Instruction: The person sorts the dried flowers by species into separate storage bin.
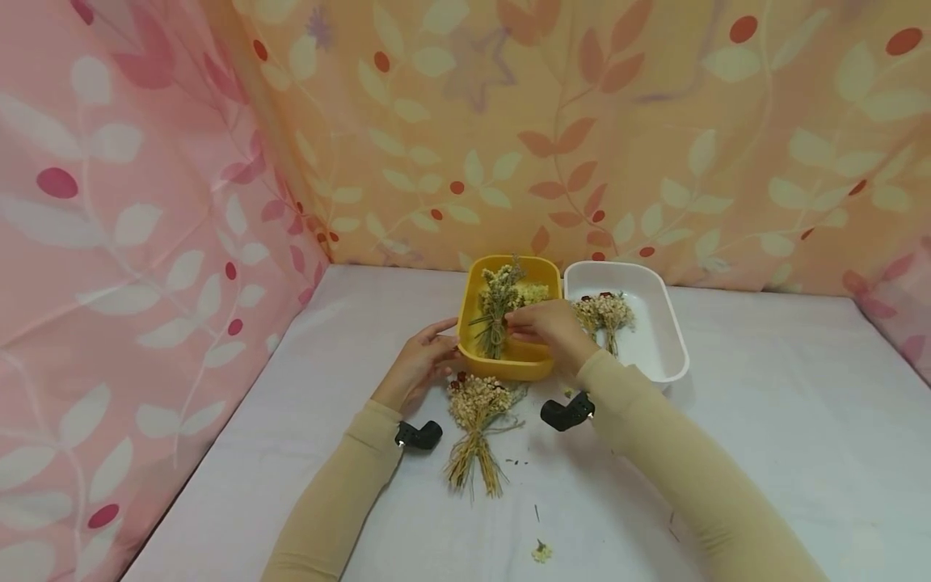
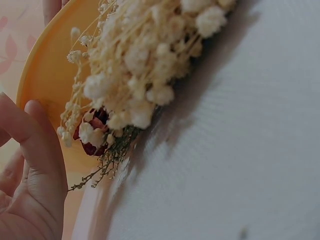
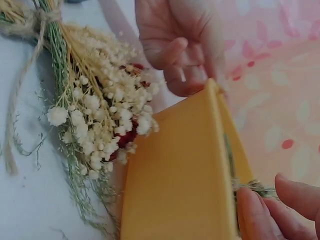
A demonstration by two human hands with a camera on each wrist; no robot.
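In the head view, a yellow plastic tub (image 1: 512, 370) holds bunches of dried flowers. My left hand (image 1: 418, 364) rests against the tub's left side with relaxed fingers, fingertips at the rim. Reaching into the tub, my right hand (image 1: 553, 327) pinches a twine-tied bunch of dried flowers (image 1: 498, 303) near its tie. That bunch has green stems and pale yellow heads; the right wrist view shows its stems between thumb and fingers (image 3: 257, 215). A larger dried bouquet (image 1: 476, 404), cream with dark red blooms, lies on the table in front of the tub, untouched.
A white tub (image 1: 665, 323) stands beside the yellow one, with cream and red dried bunches (image 1: 607, 311) inside. A small loose flower sprig (image 1: 541, 551) and stem bits lie on the white-covered table (image 1: 785, 420). Patterned cloth hangs behind and at the left.
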